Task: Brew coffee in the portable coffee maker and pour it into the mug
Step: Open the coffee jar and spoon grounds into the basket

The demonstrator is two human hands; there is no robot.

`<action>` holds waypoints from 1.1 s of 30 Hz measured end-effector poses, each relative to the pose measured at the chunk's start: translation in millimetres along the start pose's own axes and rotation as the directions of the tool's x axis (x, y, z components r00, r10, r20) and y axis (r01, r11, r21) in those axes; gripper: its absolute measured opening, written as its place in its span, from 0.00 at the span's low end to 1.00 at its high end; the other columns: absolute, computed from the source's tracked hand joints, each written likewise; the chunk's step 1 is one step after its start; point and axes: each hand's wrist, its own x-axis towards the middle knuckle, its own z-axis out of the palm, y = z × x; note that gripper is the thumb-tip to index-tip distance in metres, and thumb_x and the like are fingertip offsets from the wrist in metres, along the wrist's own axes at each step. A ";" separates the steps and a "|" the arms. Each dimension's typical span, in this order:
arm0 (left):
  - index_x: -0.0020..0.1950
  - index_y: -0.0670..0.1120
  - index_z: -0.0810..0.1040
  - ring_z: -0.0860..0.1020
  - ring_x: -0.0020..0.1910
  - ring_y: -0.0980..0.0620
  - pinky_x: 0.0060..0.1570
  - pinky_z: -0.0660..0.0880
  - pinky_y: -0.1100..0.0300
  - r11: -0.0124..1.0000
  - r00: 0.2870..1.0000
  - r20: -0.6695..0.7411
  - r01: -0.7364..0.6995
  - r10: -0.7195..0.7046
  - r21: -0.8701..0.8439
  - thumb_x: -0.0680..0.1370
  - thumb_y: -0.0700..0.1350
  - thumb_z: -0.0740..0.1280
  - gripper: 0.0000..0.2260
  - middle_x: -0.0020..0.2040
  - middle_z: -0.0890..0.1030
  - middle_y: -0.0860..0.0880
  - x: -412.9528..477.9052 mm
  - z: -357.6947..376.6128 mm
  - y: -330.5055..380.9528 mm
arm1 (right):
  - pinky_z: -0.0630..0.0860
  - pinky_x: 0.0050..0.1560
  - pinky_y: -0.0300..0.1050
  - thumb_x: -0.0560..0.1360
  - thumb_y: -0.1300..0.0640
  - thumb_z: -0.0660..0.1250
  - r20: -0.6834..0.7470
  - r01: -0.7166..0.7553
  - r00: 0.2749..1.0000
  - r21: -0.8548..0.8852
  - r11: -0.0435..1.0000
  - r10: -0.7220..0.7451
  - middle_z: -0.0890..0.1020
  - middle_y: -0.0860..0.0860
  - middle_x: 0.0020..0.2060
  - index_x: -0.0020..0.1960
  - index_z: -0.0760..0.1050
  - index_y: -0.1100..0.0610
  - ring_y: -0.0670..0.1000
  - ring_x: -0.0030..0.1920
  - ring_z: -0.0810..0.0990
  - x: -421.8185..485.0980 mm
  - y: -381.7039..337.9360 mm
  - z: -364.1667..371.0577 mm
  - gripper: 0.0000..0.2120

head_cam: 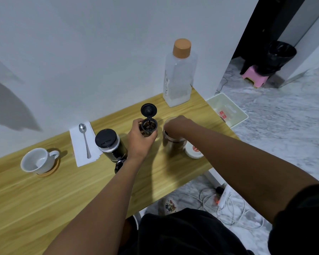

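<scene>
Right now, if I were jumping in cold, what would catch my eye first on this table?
The two hands at mid-table: the left hand grips a small black filter cup with its hinged lid flipped open, while the right hand dips into the coffee jar beside it. Behind them stands a tall clear bottle; far left, an empty white mug sits on a coaster.

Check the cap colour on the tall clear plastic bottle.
Light orange-brown round cap; the head view shows it best.

Head camera looks down, close over the table (44, 199); edges seem warped.
</scene>
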 end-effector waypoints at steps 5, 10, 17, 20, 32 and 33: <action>0.60 0.49 0.72 0.80 0.50 0.55 0.46 0.70 0.79 1.000 1.000 0.004 -0.001 0.001 -0.004 0.72 0.42 0.78 0.21 0.51 0.81 0.51 1.3 -2.1 -0.3 | 0.66 0.39 0.45 0.80 0.57 0.60 -0.006 -0.084 0.996 0.156 0.984 0.087 0.79 0.51 0.49 0.51 0.75 0.56 0.54 0.44 0.77 -3.8 -3.3 -5.1 0.06; 0.59 0.49 0.72 0.79 0.47 0.58 0.44 0.69 0.79 1.000 1.000 0.021 0.005 -0.005 -0.010 0.73 0.41 0.77 0.20 0.50 0.80 0.52 5.5 -4.2 2.3 | 0.64 0.25 0.40 0.77 0.63 0.64 -0.091 -0.090 0.988 0.333 0.939 0.127 0.75 0.50 0.34 0.42 0.69 0.58 0.50 0.29 0.72 -4.8 7.4 -8.0 0.06; 0.63 0.44 0.74 0.78 0.49 0.55 0.43 0.67 0.82 1.000 0.999 0.027 -0.025 0.024 0.019 0.73 0.41 0.77 0.21 0.50 0.80 0.51 17.6 0.4 6.7 | 0.69 0.28 0.42 0.69 0.64 0.76 -0.039 -0.118 0.989 0.378 0.918 0.143 0.75 0.54 0.31 0.36 0.68 0.59 0.51 0.29 0.73 -12.6 18.3 -14.9 0.15; 0.63 0.43 0.74 0.78 0.49 0.54 0.43 0.67 0.81 0.999 0.999 0.031 -0.042 0.041 0.031 0.72 0.41 0.77 0.22 0.50 0.80 0.51 20.7 1.9 6.4 | 0.66 0.26 0.41 0.73 0.66 0.71 -0.065 -0.143 0.980 0.439 0.887 0.190 0.71 0.54 0.33 0.37 0.65 0.59 0.50 0.30 0.70 -13.5 15.2 -6.5 0.15; 0.63 0.42 0.74 0.78 0.48 0.56 0.43 0.67 0.81 0.996 0.997 0.047 -0.062 0.060 0.056 0.72 0.41 0.78 0.22 0.50 0.80 0.50 20.5 1.2 5.8 | 0.66 0.21 0.40 0.76 0.67 0.70 -0.055 -0.193 0.957 0.612 0.767 0.284 0.71 0.55 0.34 0.36 0.64 0.60 0.51 0.29 0.73 -7.5 14.2 -7.3 0.17; 0.63 0.42 0.74 0.78 0.47 0.57 0.43 0.67 0.81 0.997 0.997 0.048 -0.060 0.058 0.056 0.72 0.41 0.78 0.22 0.50 0.80 0.51 20.6 1.2 6.1 | 0.66 0.19 0.39 0.76 0.67 0.70 -0.045 -0.194 0.960 0.610 0.769 0.278 0.71 0.55 0.34 0.36 0.64 0.60 0.51 0.28 0.73 -7.2 14.5 -7.8 0.17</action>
